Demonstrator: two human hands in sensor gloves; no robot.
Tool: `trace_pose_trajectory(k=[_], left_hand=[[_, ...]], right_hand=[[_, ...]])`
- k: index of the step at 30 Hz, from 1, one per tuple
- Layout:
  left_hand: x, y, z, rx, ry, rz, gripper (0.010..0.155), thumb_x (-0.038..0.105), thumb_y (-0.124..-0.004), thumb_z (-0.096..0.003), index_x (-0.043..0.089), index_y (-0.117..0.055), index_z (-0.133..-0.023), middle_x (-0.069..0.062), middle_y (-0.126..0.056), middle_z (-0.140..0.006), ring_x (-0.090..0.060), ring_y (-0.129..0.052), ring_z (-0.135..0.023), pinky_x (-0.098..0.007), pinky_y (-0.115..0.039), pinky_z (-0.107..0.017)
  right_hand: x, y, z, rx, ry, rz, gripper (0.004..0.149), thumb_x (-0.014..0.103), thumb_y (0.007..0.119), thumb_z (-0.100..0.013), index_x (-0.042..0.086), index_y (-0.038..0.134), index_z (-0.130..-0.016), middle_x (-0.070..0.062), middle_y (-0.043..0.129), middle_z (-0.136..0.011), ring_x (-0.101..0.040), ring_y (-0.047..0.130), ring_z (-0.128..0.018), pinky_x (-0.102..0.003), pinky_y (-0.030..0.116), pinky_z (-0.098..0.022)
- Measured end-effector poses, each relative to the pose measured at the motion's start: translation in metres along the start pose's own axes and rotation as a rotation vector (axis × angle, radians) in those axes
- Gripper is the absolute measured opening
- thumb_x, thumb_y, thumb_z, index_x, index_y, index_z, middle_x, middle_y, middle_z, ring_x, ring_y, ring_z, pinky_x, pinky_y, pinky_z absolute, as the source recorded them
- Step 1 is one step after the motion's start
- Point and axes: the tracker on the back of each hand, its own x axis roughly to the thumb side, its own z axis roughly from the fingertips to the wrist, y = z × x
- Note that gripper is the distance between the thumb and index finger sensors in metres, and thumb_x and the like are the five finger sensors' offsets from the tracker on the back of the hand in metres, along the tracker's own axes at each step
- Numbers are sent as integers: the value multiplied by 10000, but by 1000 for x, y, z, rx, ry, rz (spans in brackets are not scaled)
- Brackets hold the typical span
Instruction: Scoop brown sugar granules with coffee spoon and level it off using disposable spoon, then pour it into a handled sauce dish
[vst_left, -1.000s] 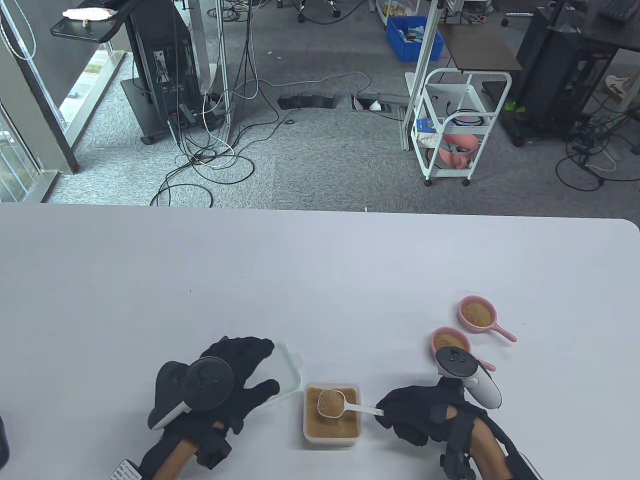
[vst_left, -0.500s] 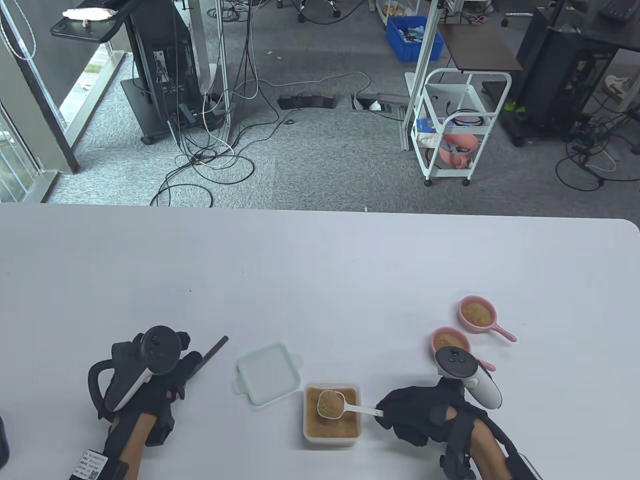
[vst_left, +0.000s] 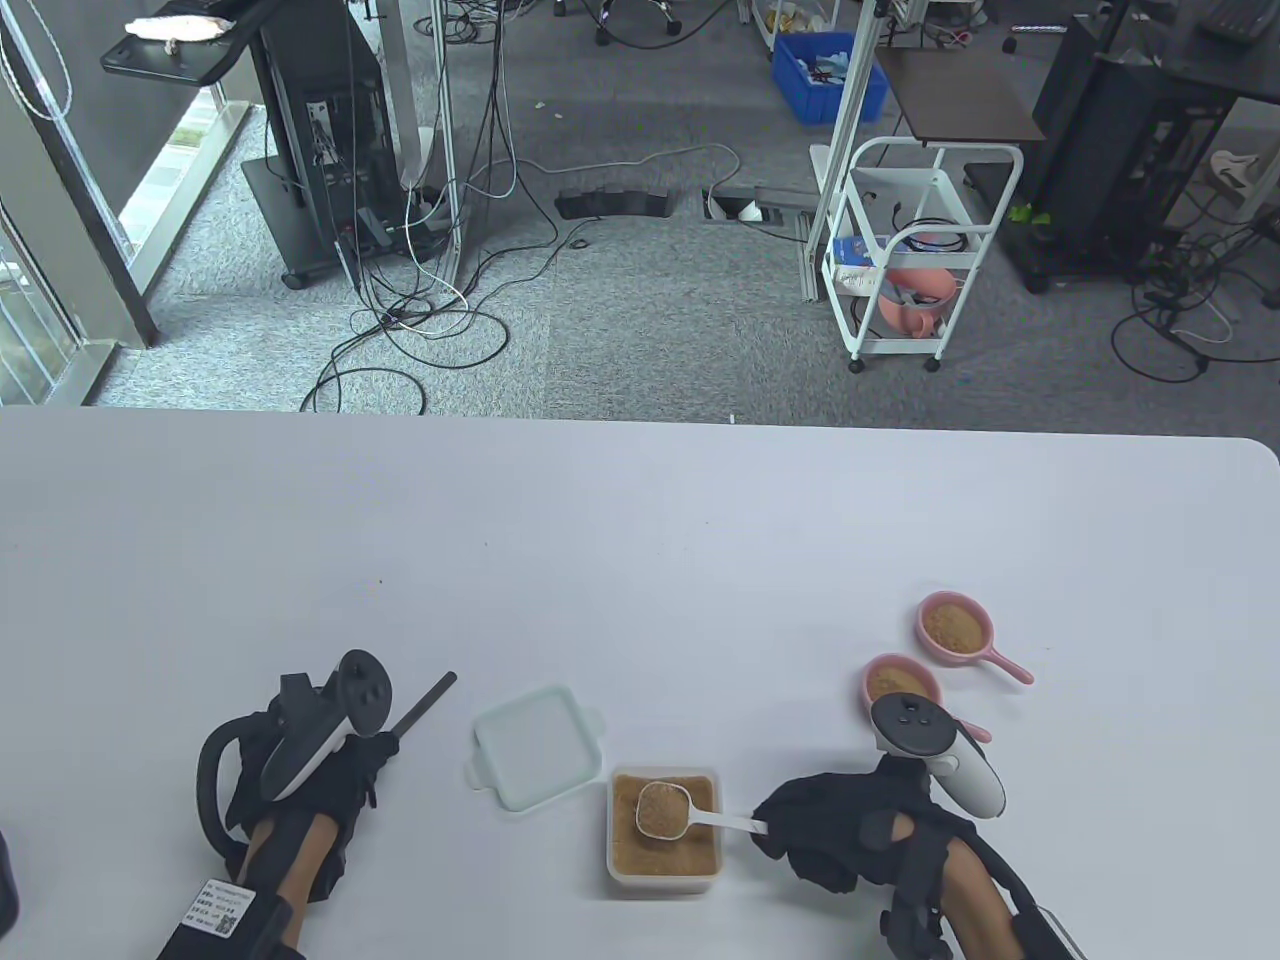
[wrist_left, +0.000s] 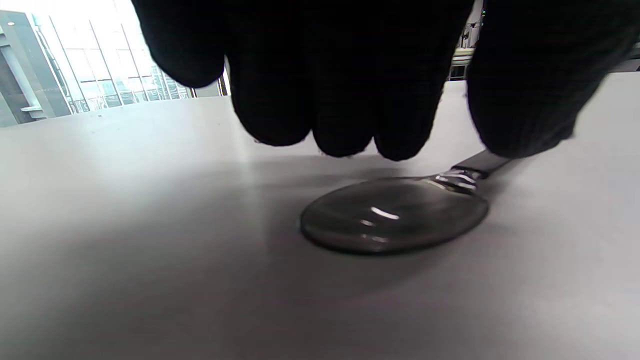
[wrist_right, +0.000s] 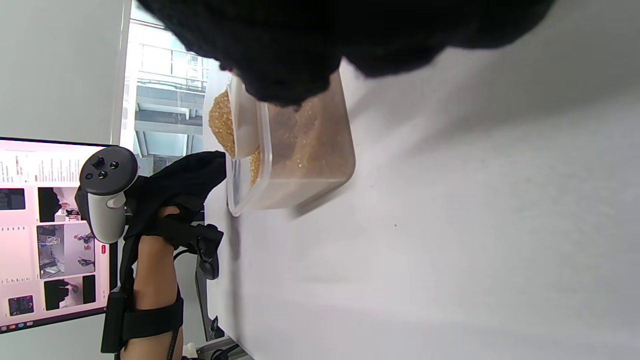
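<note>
The right hand (vst_left: 850, 830) pinches the coffee spoon (vst_left: 665, 808), heaped with sugar, steady over the tub (vst_left: 664, 832) beside it, waiting for levelling, while the left hand (vst_left: 320, 780) curls down onto the dark disposable spoon (wrist_left: 395, 215) lying on the counter (vst_left: 640, 560), seemingly closing on its handle.

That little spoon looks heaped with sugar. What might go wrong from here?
The heaped coffee spoon, held by the right hand over the sugar container, may shed granules onto the table if carried unlevelled. The left hand might fumble the disposable spoon, which lies flat.
</note>
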Motion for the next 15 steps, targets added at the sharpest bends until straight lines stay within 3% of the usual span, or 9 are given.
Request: trace_pose_trajectory(k=[15], left_hand=[[10,-7,1,-17,20,18,474,608,-925,-387,412,-933,-819,148,-941,-834,-194,-969,-825,-503,-719,-725]], right_hand=[[0,1,0,2,4,9,450,345,753,-519,76,835,-870,4,961,-446,-235,922,-226,-524,759,-412]])
